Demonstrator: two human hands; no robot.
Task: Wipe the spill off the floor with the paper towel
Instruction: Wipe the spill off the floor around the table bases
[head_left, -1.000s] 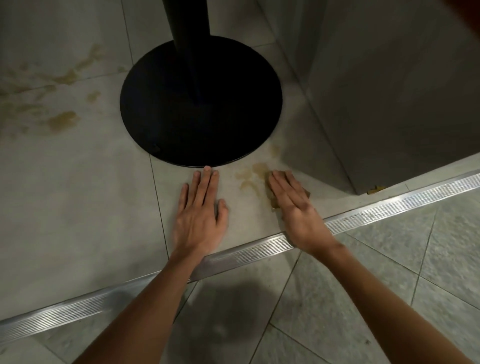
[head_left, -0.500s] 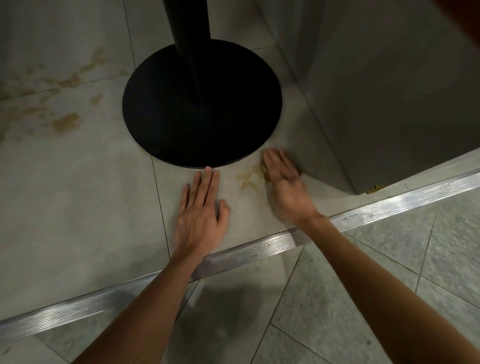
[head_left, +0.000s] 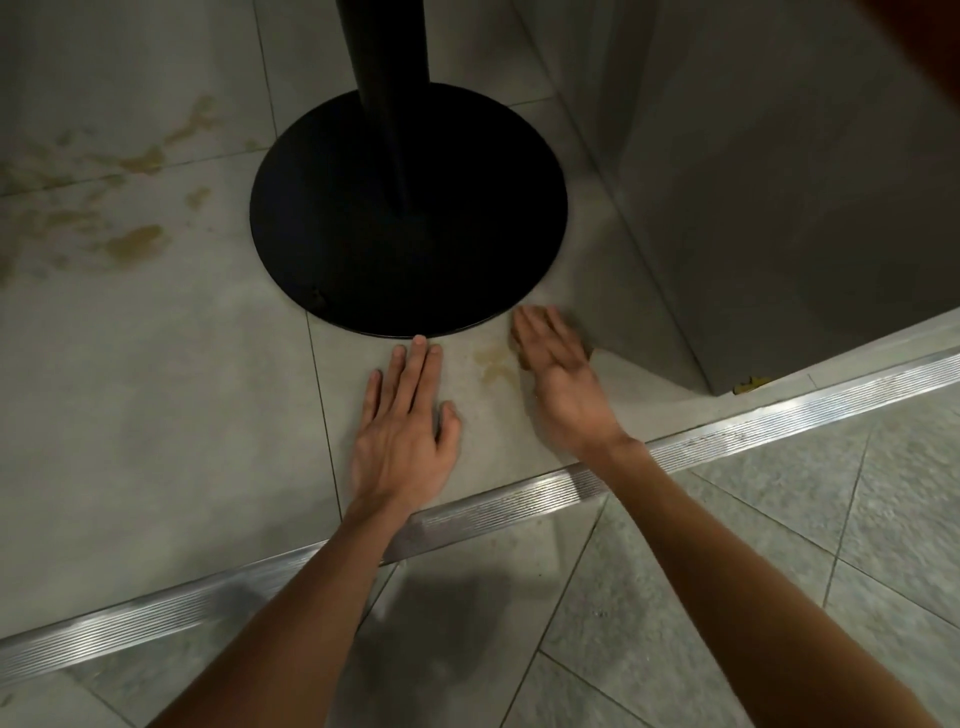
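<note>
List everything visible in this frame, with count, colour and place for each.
stand base: 1, black, round with a pole, upper middle.
near spill: 1 small patch, yellow-brown, between the hands.
far spill: several patches, yellow-brown, upper left.
threshold strip: 1, silver, ribbed, diagonal across the floor.
panel: 1, grey, upper right.
yellow bit: 1, at the panel's bottom corner.
floor tiles: grey, throughout.
paper towel: 1, brownish, almost hidden under the right hand.
left hand: flat on the floor below the base.
right hand: blurred, fingers straight, pressing the towel.
</note>
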